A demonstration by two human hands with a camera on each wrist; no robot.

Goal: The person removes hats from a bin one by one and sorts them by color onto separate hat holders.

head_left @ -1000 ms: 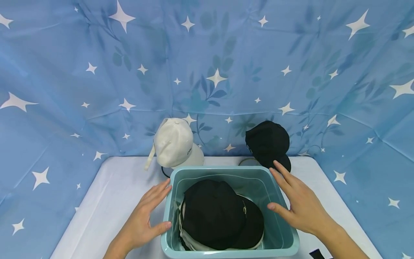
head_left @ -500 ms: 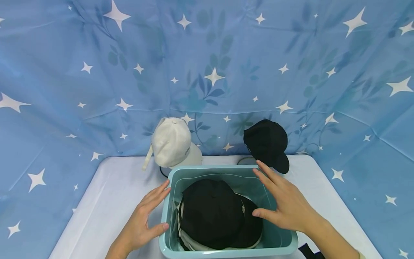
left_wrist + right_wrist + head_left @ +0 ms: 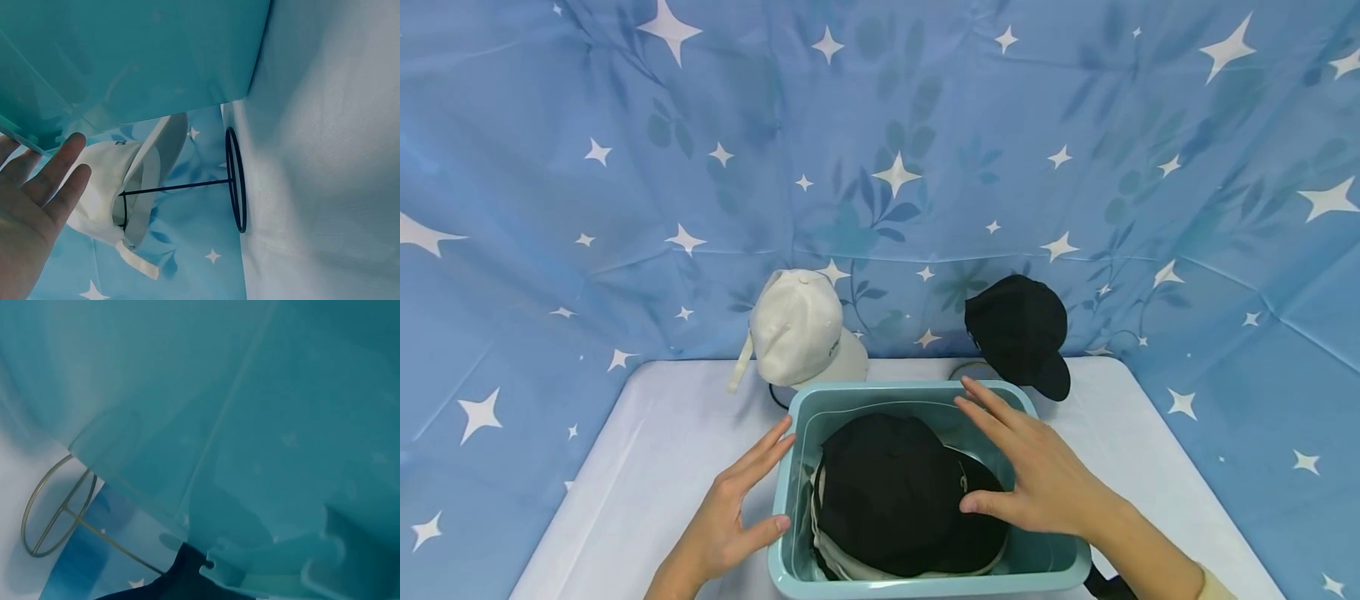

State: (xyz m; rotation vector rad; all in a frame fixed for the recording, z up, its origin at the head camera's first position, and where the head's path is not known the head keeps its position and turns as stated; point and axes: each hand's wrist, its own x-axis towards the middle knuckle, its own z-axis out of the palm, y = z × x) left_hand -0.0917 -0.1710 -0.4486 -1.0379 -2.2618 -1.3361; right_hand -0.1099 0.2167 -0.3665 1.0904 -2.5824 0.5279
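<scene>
A light blue plastic bin stands on the table, holding a stack of baseball caps. On top lies a black cap, its brim pointing right, with a pale cap partly showing beneath. My left hand, fingers extended, is at the bin's left rim; the fingertips seem to touch it. Over the bin's right side hovers my right hand, fingers spread, thumb above the black brim. The left wrist view shows the left hand beside the bin wall. No hand shows in the right wrist view.
Behind the bin, a white cap hangs on a dark wire stand. To its right a black cap sits on a brass-coloured wire stand. A blue star-patterned cloth rises behind the table. Something black lies by my right forearm.
My right hand has moved left, from the bin's right rim to over the bin and the black cap's brim. The left hand stays at the left rim. The view has shifted slightly.
</scene>
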